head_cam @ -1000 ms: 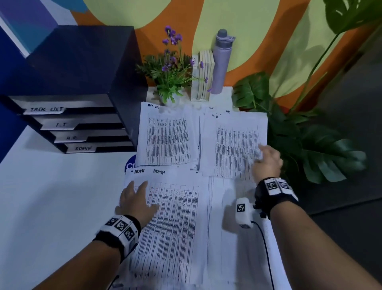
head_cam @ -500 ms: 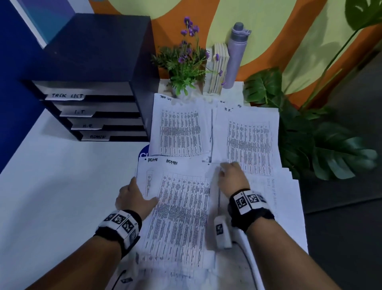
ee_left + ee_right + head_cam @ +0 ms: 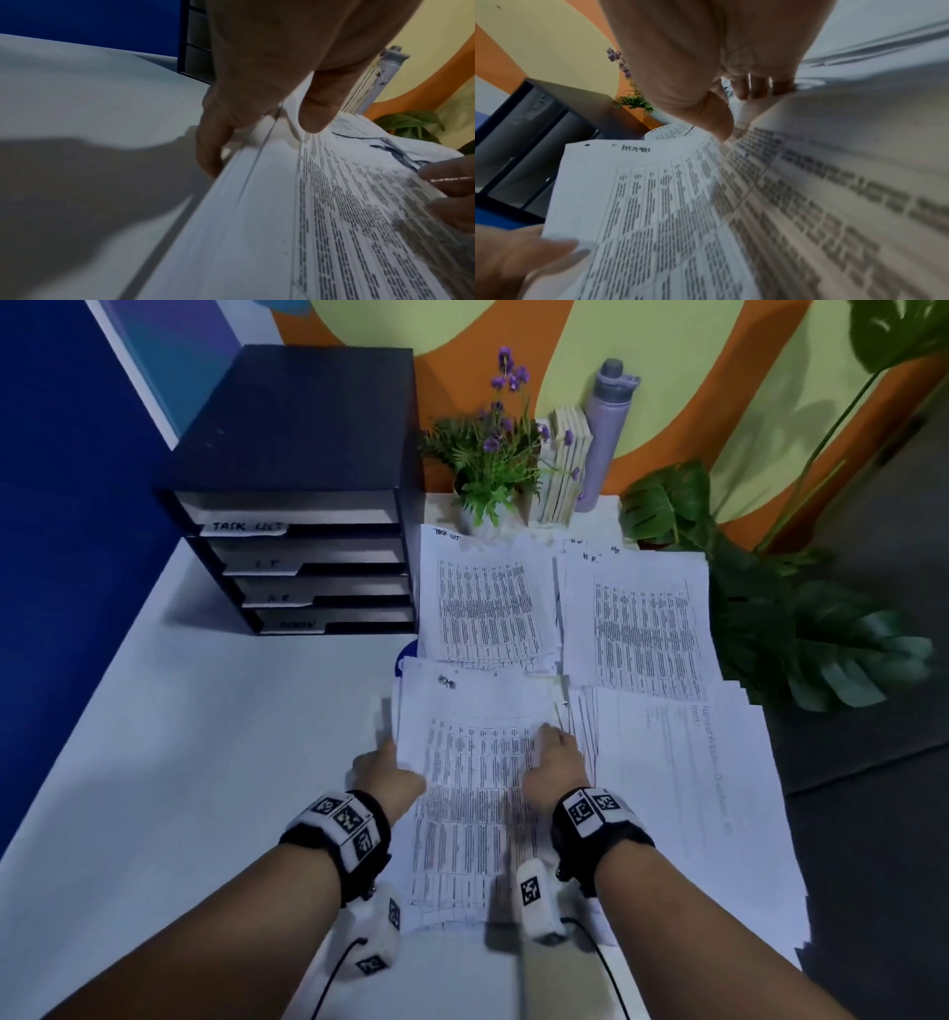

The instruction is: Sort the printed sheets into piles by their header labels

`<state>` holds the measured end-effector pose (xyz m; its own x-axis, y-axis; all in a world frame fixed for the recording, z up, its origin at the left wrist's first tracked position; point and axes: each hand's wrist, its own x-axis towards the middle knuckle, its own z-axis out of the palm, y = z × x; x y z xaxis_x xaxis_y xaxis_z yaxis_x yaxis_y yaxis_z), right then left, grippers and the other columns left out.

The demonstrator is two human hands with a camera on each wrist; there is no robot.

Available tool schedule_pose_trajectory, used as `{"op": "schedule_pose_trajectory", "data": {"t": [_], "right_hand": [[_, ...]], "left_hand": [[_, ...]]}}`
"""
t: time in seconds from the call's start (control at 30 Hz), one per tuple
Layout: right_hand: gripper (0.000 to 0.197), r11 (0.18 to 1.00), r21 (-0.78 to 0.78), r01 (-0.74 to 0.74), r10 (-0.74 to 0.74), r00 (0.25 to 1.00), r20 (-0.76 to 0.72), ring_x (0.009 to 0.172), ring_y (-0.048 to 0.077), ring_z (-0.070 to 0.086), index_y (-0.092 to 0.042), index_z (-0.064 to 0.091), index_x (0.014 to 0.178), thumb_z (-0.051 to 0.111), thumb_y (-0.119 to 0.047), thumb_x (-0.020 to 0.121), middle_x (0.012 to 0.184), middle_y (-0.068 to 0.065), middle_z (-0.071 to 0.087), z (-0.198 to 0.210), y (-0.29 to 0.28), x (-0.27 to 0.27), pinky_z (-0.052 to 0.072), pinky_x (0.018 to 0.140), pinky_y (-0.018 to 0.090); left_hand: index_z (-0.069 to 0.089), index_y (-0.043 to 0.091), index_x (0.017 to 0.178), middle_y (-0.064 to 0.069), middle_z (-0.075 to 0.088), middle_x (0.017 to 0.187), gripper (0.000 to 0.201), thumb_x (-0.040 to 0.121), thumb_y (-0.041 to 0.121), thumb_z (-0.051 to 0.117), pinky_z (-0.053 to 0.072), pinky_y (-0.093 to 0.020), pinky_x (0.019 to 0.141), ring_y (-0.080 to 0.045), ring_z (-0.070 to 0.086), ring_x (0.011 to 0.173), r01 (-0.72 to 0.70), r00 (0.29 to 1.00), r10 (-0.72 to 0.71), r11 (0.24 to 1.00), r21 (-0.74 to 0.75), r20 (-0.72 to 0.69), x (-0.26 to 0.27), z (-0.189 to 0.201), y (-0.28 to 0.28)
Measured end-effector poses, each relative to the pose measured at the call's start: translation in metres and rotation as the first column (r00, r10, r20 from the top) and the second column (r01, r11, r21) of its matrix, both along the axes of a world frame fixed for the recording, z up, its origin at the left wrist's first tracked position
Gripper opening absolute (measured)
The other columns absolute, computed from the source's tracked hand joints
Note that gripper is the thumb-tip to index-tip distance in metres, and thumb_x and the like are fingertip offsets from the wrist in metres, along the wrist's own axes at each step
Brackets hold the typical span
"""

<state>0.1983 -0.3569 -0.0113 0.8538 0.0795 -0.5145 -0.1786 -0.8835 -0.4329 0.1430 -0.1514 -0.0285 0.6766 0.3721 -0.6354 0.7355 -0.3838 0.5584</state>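
Note:
The ADMIN pile of printed sheets lies at the table's near middle, its handwritten header showing in the right wrist view. My left hand pinches its left edge, thumb on top and fingers under. My right hand grips the right edge the same way, and the paper bows up between the two hands. Behind it lie the TASK LIST pile and the H.R. pile. A fanned pile of other sheets sits to the right.
A black four-drawer tray labelled TASK LIST, I.T., H.R. and ADMIN stands at the back left. A potted purple flower, books and a lilac bottle line the wall. Large green leaves hang over the table's right edge.
My right hand left the H.R. pile and came over to the ADMIN pile's right edge. My left hand went from lying flat on the pile to pinching its left edge.

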Motion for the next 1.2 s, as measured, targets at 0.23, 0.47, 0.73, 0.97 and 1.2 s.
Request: {"op": "schedule_pose_trajectory", "data": {"t": [0.23,0.47,0.73,0.97,1.2], "right_hand": [[0.085,0.976,0.099,0.194,-0.192,0.981,-0.029,0.138,0.035,0.030,-0.015,0.004,0.153,0.057,-0.006,0.086,0.155,0.013,0.016,0.002,0.034,-0.024,0.034,0.111,0.040],[0.083,0.899,0.328,0.289,-0.248,0.955,-0.162,0.142,0.029,0.028,-0.010,0.003,0.153,0.057,-0.005,0.090,0.157,0.013,0.019,0.010,0.052,-0.042,0.033,0.108,0.032],[0.052,0.540,0.825,0.168,-0.359,0.932,0.045,0.118,0.014,0.055,-0.022,0.039,0.133,0.063,-0.014,0.088,0.134,0.000,0.055,0.101,0.080,-0.013,0.038,0.109,0.046],[0.060,0.441,0.893,-0.093,-0.311,0.917,0.250,0.127,0.018,0.050,-0.024,0.031,0.138,0.054,0.003,0.090,0.139,0.005,0.049,0.134,0.107,-0.024,0.039,0.110,0.038],[0.066,0.652,0.564,-0.507,-0.141,0.649,0.747,0.121,0.002,0.042,-0.032,0.034,0.142,0.048,0.007,0.090,0.133,0.007,0.037,0.151,0.113,-0.018,0.038,0.098,0.012]], "left_hand": [[0.008,0.014,0.153,-0.013,0.047,0.133,0.083,0.088,0.013,0.060,0.046,-0.029,0.092,-0.026,0.053,0.109,-0.056,0.997,0.055,0.998,-0.021,-0.048,-0.010,0.015,0.014],[0.045,0.017,0.132,-0.010,0.061,0.112,0.049,0.087,0.000,0.047,0.049,-0.031,0.078,-0.023,0.060,0.093,-0.031,0.987,0.034,0.999,-0.019,0.157,-0.039,0.030,0.055],[0.049,0.025,0.134,0.006,0.064,0.126,0.051,0.092,-0.003,0.052,0.043,-0.039,0.104,-0.014,0.059,0.118,-0.080,0.733,0.273,0.944,-0.319,0.623,-0.031,0.105,0.097],[0.045,0.025,0.131,0.004,0.062,0.125,0.049,0.092,0.000,0.060,0.045,-0.028,0.100,-0.006,0.060,0.112,-0.080,0.537,0.426,0.885,-0.458,0.728,-0.038,0.139,0.108],[0.046,0.029,0.114,0.005,0.052,0.119,0.030,0.091,0.025,0.065,0.040,-0.024,0.098,-0.013,0.050,0.114,-0.174,0.443,0.405,0.914,-0.366,0.800,-0.039,0.150,0.106]]}}
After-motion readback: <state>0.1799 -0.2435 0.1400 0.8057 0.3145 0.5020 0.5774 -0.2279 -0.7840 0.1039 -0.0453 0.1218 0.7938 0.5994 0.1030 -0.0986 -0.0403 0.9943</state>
